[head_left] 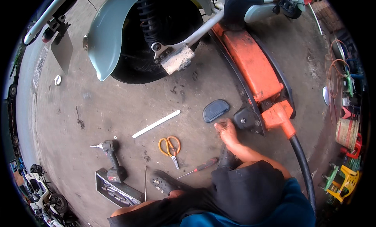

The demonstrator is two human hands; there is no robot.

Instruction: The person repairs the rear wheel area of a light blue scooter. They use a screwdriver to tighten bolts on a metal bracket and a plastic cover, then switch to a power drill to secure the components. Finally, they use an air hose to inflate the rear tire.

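My right hand [226, 132] is low over the concrete floor, its fingers curled and pinched together. Whatever they hold, if anything, is too small to make out. Just beyond the fingertips lies a dark blue-grey half-round plastic piece [216, 110]; I cannot tell whether they touch it. To the hand's right is the black corner plate of an orange floor jack [250, 66]. Orange-handled scissors [170, 146] and a white strip [156, 124] rest to the left. A screwdriver [205, 164] with a red and black handle lies near my feet. My left hand is out of the picture.
A light grey-blue scooter with a rear wheel and shock absorber [149, 23] stands ahead, the jack reaching under it. At left are a cordless driver [112, 160] and an open metal tray [117, 191] of tools. The jack's black handle [303, 164] runs along my right side.
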